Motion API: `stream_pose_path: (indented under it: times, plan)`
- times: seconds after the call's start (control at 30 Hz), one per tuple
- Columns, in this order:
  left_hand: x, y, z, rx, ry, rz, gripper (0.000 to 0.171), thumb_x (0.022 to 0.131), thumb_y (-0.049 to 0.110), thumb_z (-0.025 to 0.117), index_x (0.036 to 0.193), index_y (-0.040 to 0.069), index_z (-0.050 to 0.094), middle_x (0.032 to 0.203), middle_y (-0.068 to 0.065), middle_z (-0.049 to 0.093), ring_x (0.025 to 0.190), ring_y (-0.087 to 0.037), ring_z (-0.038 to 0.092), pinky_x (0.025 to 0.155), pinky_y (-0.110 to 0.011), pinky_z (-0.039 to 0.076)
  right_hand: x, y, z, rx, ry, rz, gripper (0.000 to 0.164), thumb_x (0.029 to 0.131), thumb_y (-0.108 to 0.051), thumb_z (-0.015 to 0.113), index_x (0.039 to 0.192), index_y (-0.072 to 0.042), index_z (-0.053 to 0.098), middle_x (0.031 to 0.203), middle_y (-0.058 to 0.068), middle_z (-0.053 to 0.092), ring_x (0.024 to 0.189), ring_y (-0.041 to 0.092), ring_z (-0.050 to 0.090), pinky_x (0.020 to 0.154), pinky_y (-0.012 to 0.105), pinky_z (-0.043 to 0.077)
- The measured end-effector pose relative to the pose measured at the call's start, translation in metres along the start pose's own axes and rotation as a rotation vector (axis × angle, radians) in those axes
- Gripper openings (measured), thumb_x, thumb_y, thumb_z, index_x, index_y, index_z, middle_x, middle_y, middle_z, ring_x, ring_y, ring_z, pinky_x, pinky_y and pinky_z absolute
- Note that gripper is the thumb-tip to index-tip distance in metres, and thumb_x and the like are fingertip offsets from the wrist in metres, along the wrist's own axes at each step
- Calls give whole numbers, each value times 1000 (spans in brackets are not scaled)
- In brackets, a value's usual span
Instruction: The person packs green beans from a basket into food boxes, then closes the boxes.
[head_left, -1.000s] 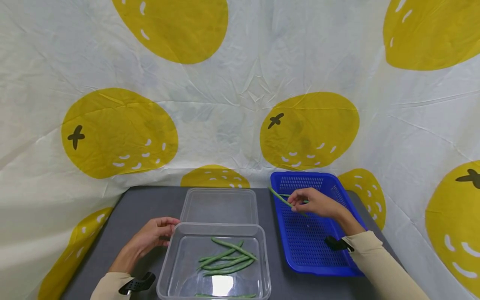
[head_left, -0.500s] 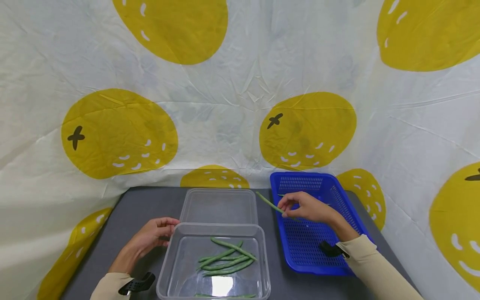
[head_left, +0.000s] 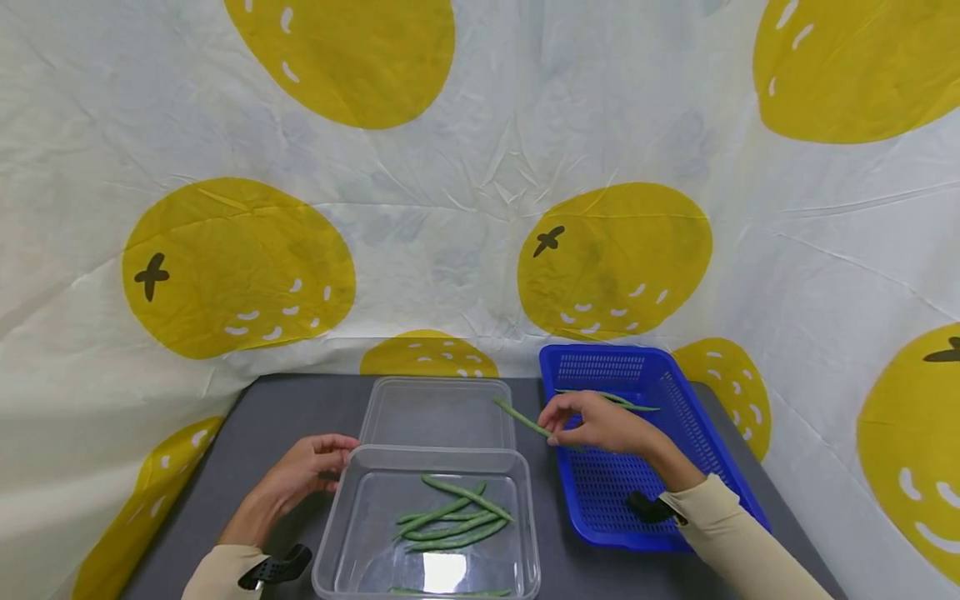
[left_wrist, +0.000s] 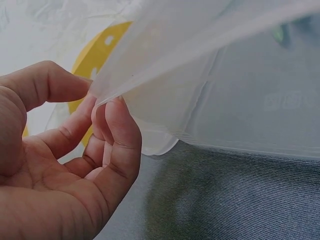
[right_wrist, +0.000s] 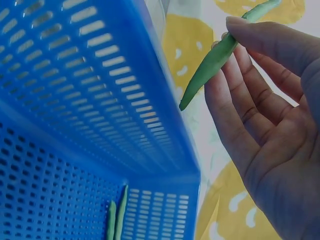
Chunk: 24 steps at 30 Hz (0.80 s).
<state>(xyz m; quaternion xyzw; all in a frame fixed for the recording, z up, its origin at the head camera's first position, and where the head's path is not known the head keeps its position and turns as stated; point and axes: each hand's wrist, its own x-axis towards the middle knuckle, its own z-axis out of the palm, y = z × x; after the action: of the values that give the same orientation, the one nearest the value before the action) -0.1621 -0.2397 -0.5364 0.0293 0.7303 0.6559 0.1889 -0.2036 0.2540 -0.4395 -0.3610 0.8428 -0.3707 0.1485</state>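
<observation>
My right hand (head_left: pixel 600 425) pinches a green bean (head_left: pixel 517 414) between thumb and fingertips, over the left side of the blue basket (head_left: pixel 573 500). The right wrist view shows that bean (right_wrist: pixel 210 67) slanting past the basket's rim. My left hand (head_left: pixel 303 471) pinches the far left corner of a clear plastic container (head_left: pixel 324 542); up close, thumb and fingers (left_wrist: pixel 122 130) meet at its rim. Several green beans (head_left: pixel 442 529) lie crossed inside the container, and one more (head_left: pixel 450 592) lies along its near side. A few beans (head_left: pixel 637 407) rest at the far end of the basket, partly behind my right hand.
A clear flat lid (head_left: pixel 438 408) lies on the dark grey table (head_left: pixel 300 400) just behind the container. Behind the table hangs a white cloth (head_left: pixel 435 250) with large yellow fruit prints, which also runs down both sides.
My right hand has moved left and slightly nearer with the green bean, toward the container. More of the beans at the basket's far end now show. The left hand has stayed in place.
</observation>
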Motion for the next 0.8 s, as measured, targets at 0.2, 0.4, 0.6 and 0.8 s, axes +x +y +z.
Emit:
stream_pose_path:
  times: [0.2,0.4,0.6,0.8]
  plan:
    - [0,1,0,-1,3,-7,43,100,12,59,135,-12,52,112,-9,70,91,-19,65,74,-37,55,4,-8,6,4,-23,-2,18,95,-15,72,112,-11,71,104,4,71,91,15,67,84,35,56]
    - [0,3,0,4,23,-22,44,100,12,59,136,-13,51,114,-12,69,92,-19,64,74,-37,55,8,-13,12,16,-41,-11,18,94,-16,73,112,-13,72,101,4,72,89,14,67,82,34,57]
    - [0,4,0,2,14,-19,44,101,13,59,135,-13,51,112,-9,70,91,-18,64,74,-37,55,14,-17,18,41,-58,-28,17,93,-16,74,111,-16,72,102,3,72,89,13,67,82,35,57]
    - [0,4,1,4,10,-19,44,101,13,59,136,-12,51,113,-9,69,92,-20,64,75,-37,55,20,-22,27,89,-98,-62,19,94,-9,71,112,-16,71,103,4,71,90,15,68,80,37,58]
